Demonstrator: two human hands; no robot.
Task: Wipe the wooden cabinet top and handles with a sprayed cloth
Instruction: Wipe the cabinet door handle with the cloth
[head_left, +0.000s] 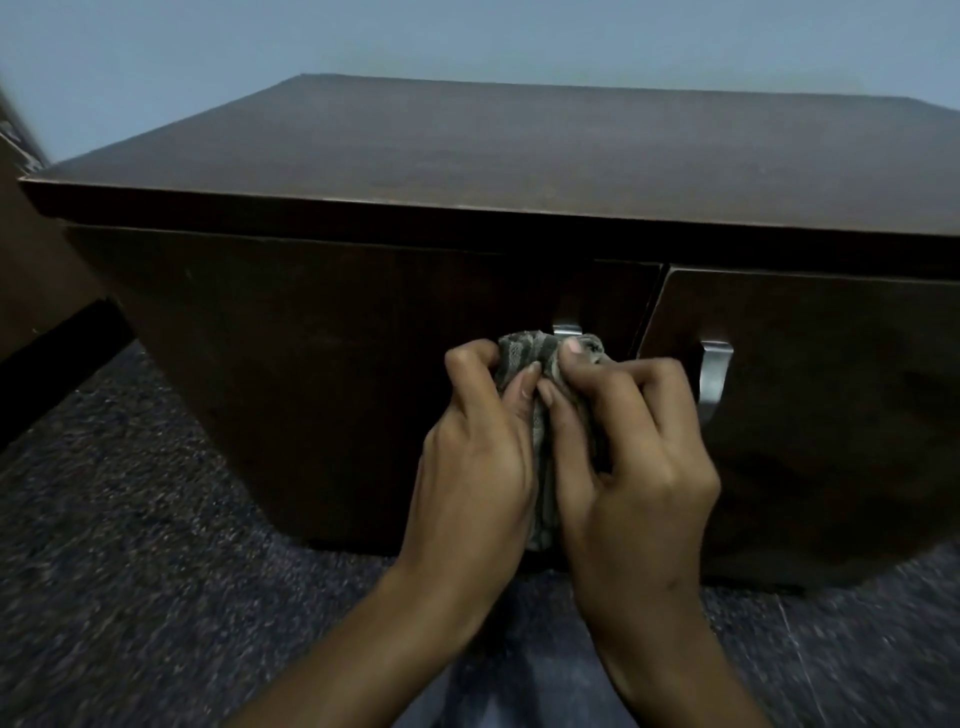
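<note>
we have both hands wrapped around the cloth (545, 364), pressing it against the handle of the left door (565, 329) of the wooden cabinet (363, 389). our left hand (475, 457) pinches the cloth's left side between thumb and curled fingers, and our right hand (636, 462) closes on its right side, thumb up near the top of the bunch. both hands are shut on the cloth, none of the fingers loose. we judge the two-handed hold is there to fold the cloth around the metal bar so it rubs front and sides at once.

the cloth sits low on the cabinet front, just left of the gap between the doors, with only the handle's top bend showing above it. it is bunched into a long roll whose axis runs up and down, following the handle; its lower end hangs out between our palms toward the carpet (130, 519).

the right door's handle (716, 374) stands bare just beside our right hand, also upright. the cabinet top (519, 145) lies well above the hands, and we cannot tell whether it is wiped.
</note>
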